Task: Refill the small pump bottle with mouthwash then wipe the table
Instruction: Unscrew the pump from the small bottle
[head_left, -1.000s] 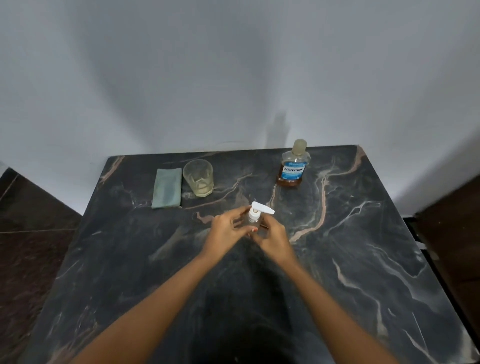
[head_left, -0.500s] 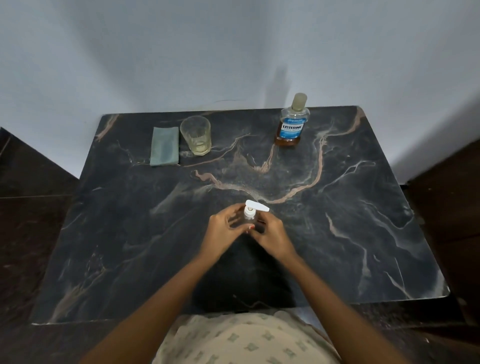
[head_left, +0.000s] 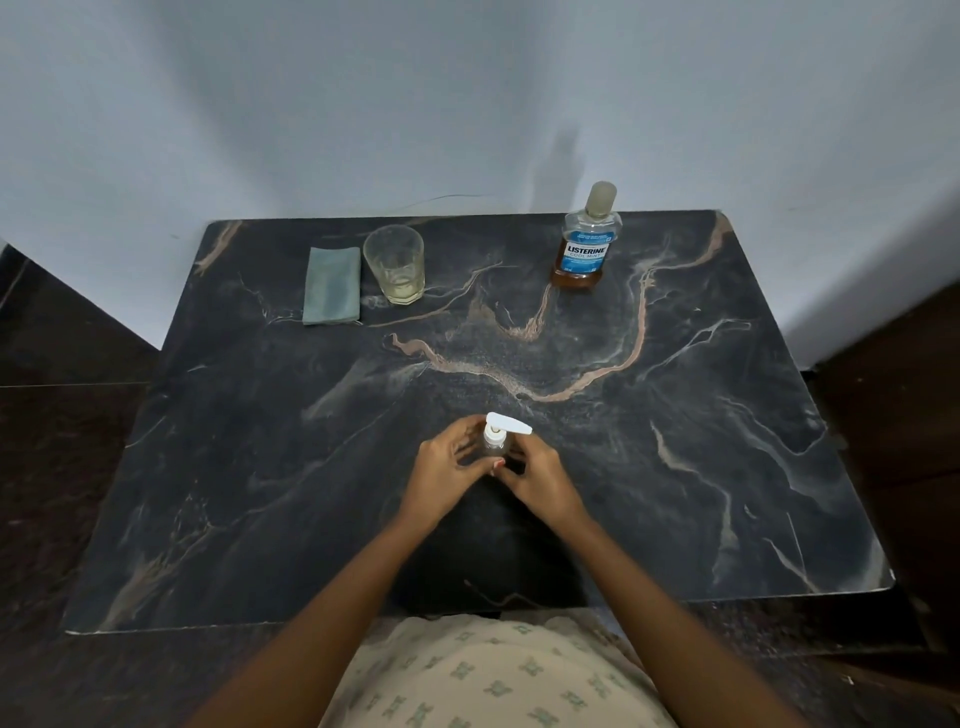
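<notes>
The small pump bottle (head_left: 493, 446) stands upright on the worktop (head_left: 675, 415), in the middle of its near half, with its white pump head (head_left: 508, 423) pointing right. Both hands are grasping it: the left hand (head_left: 445, 470) curls its fingers round the bottle's left side, and the right hand (head_left: 541, 477) curls round the right side, so most of the clear body is hidden between them. The thumbs nearly meet in front of the bottle.

Well beyond, at the far right edge by the wall (head_left: 467, 104), the mouthwash bottle (head_left: 587, 249) stands capped, with amber liquid low in it. At the far left a drinking glass (head_left: 395, 265) stands just beside a folded grey-green cloth (head_left: 332, 286) lying flat. The worktop is dark marble with pale and tan veins. A patterned garment (head_left: 493, 675) shows at the near edge.
</notes>
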